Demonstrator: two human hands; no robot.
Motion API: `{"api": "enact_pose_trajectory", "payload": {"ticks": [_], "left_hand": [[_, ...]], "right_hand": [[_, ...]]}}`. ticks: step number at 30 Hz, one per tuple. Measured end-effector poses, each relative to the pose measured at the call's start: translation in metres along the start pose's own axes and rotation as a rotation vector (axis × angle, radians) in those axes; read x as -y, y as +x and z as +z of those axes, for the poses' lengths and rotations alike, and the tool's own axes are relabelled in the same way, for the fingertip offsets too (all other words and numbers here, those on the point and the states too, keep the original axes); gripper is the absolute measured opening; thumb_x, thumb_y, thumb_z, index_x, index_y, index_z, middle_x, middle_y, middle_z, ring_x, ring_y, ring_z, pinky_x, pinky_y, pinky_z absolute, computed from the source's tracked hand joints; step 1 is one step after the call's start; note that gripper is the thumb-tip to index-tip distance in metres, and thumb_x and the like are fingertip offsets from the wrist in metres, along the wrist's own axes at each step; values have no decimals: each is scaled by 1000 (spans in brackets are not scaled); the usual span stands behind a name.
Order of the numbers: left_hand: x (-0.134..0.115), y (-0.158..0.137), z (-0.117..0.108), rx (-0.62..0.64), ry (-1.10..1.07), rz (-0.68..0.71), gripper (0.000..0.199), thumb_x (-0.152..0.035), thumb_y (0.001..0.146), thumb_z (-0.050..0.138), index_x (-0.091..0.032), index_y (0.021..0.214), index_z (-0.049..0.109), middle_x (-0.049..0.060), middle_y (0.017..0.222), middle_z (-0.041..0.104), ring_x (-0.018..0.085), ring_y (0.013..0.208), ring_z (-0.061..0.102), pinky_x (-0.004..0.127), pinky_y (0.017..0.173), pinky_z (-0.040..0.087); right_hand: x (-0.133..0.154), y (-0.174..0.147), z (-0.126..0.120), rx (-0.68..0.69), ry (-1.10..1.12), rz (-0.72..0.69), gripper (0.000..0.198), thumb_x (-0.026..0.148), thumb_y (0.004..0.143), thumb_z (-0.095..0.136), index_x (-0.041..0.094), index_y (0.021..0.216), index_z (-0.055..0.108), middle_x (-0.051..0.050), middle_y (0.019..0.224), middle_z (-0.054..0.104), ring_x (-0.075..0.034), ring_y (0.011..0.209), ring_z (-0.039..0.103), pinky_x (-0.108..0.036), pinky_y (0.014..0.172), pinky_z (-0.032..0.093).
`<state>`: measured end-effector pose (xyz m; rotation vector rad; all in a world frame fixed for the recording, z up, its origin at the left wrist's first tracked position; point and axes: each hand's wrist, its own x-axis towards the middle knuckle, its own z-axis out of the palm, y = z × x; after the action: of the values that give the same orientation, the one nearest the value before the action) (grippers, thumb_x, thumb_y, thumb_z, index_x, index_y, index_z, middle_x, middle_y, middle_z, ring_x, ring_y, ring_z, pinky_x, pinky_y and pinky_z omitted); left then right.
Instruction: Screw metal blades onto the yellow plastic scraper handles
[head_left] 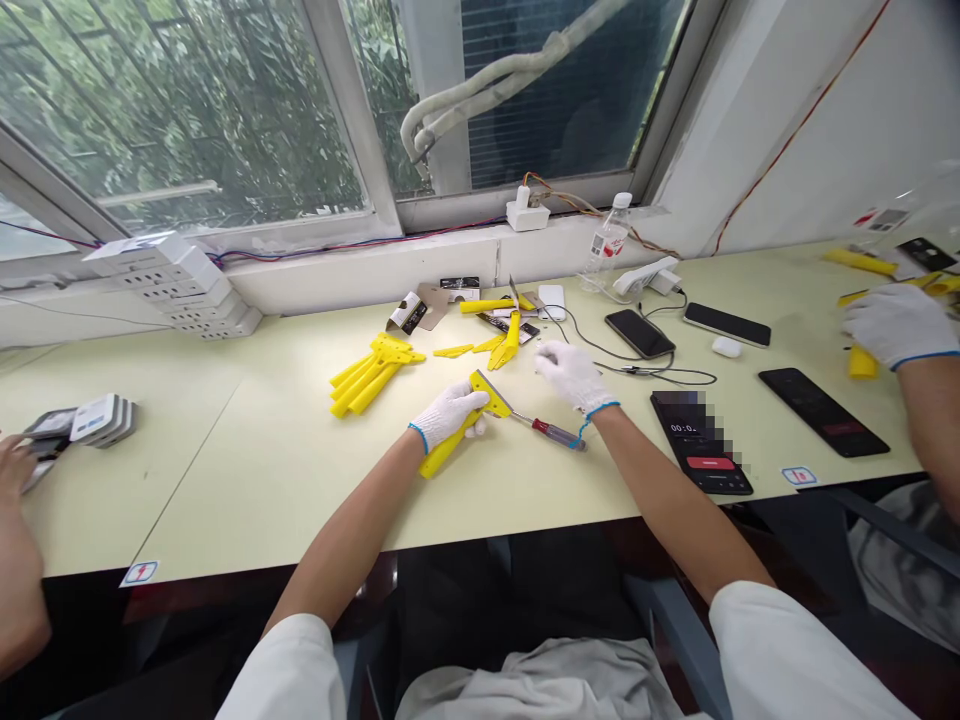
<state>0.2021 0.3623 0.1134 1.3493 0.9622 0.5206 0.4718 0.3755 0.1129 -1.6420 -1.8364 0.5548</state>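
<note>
My left hand (450, 412), in a white glove with a blue cuff, is closed around the handle of a yellow scraper (444, 456). Its flat head points up and away from me. A screwdriver (556, 433) with a red and grey handle lies on the table, its shaft pointing at the scraper head. Above and to the right of it hovers my gloved right hand (571, 375), fingers curled together; anything between the fingertips is too small to make out. Several yellow scrapers (379, 372) are heaped to the left, and more yellow pieces (504, 342) lie beyond my hands.
Small cardboard boxes (409, 313) lie near the wall. To the right are several phones (701, 440), cables (637, 371), a white earbud case (726, 347) and a water bottle (609, 245). White boxes (180, 285) are stacked left. Co-workers' hands (900, 325) work at both sides.
</note>
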Motion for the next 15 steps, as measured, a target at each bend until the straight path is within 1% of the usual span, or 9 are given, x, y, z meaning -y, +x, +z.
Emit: {"api": "enact_pose_trajectory", "payload": {"ticks": [2,4,6,8,12,15], "left_hand": [[3,4,-3,-5,0,-11,22,-35,105,63,-13,111,65,5,71,69,11,52,57,24,53,41],[6,7,-4,-4,3,-23,21,-34,103,66,-14,110,64,6,74,72,11,53,60,24,54,44],[8,9,-4,1,8,-31,20,-33,101,68,-14,109,64,7,77,74,12,55,63,23,54,47],[9,10,-2,5,14,-34,19,-31,100,69,-15,108,64,8,80,75,12,56,65,23,54,48],[10,8,2,2,32,-36,17,-27,100,68,-14,110,64,10,86,78,13,58,67,24,55,50],[9,6,5,2,47,-40,17,-24,100,67,-13,112,64,12,91,80,13,58,66,25,56,51]], "right_hand": [[-17,6,-17,-68,-71,32,38,47,109,69,14,127,72,-11,125,73,-20,111,71,-40,100,62],[-30,9,-29,-98,-136,46,40,47,110,69,14,133,71,-12,132,71,-22,117,71,-43,104,62],[-38,9,-32,-98,-192,42,40,45,110,70,14,134,72,-13,134,71,-22,119,72,-44,106,63],[-41,10,-26,-81,-237,22,39,44,109,71,14,134,72,-12,134,72,-23,119,72,-43,105,63],[-38,13,-7,-37,-304,-25,41,45,109,72,14,134,72,-12,133,72,-23,119,72,-44,106,63],[-36,15,-1,-15,-343,-48,41,44,108,72,13,134,73,-13,134,72,-23,120,72,-43,106,63]]}}
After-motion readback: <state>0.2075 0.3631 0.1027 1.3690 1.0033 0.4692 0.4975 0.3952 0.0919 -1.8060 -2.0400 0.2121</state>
